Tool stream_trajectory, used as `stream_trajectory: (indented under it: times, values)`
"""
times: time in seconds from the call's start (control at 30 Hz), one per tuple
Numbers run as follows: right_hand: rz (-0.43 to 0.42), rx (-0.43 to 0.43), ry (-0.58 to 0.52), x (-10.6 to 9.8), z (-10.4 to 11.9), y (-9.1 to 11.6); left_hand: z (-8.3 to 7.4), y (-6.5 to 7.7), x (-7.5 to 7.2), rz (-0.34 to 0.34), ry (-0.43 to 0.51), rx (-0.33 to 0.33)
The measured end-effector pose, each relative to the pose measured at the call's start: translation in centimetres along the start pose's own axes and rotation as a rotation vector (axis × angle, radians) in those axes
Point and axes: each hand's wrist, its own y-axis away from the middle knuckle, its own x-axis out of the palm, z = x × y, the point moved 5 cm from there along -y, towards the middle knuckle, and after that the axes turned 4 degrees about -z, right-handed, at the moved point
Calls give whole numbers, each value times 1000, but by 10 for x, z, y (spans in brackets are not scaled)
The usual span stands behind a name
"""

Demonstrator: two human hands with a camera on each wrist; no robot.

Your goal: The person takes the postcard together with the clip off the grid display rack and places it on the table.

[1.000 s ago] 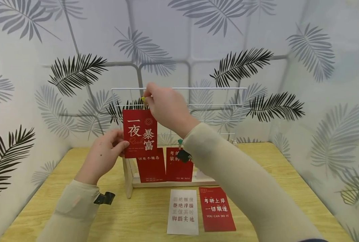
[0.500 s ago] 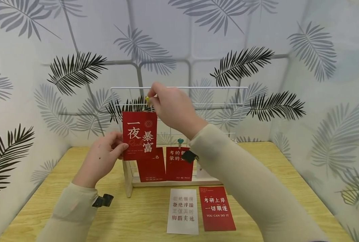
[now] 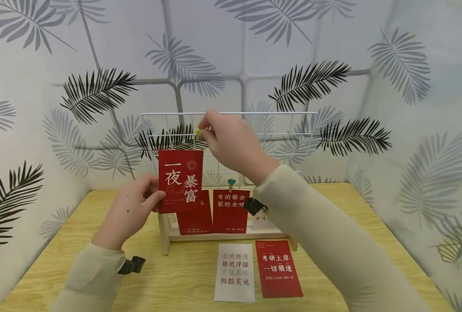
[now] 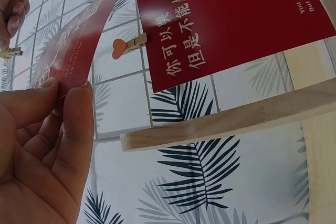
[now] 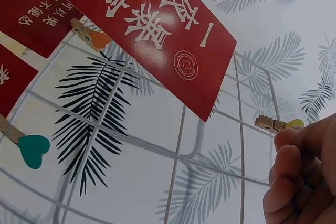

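My left hand (image 3: pixel 125 212) pinches a red card (image 3: pixel 181 173) with white lettering by its left edge, thumb in front. The card stands upright before the left part of a white wire grid rack (image 3: pixel 277 113). Between thumb and fingertips, my right hand (image 3: pixel 236 143) holds a small wooden clothespin (image 5: pixel 269 124) with a yellow heart at its end, up near the rack's top bars. A gap separates this clothespin from the card's upper edge. Behind the held card, another red card (image 4: pixel 236 24) hangs from the grid by a clothespin with an orange heart (image 4: pixel 119 48).
A red card (image 3: pixel 231 216) hangs mid-rack under a teal-heart clothespin (image 3: pixel 231 183), beside a white card (image 3: pixel 260 222) partly covered by my right arm. A white card (image 3: pixel 234 273) and a red card (image 3: pixel 279 268) lie on the wooden table (image 3: pixel 168 281) in front.
My right hand has moved right and slightly down with the yellow-heart clothespin, away from the held card's upper edge. The card in my left hand has come down a little.
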Motion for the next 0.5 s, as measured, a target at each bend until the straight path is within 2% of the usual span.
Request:
stream_trajectory:
  times: [0.3,0.5]
  values:
    - [16,14,0,-1,-8,9,3,4,1,14,18,-24]
    - [23,14,7,0,-13,16,3,7,3,20,47,-16]
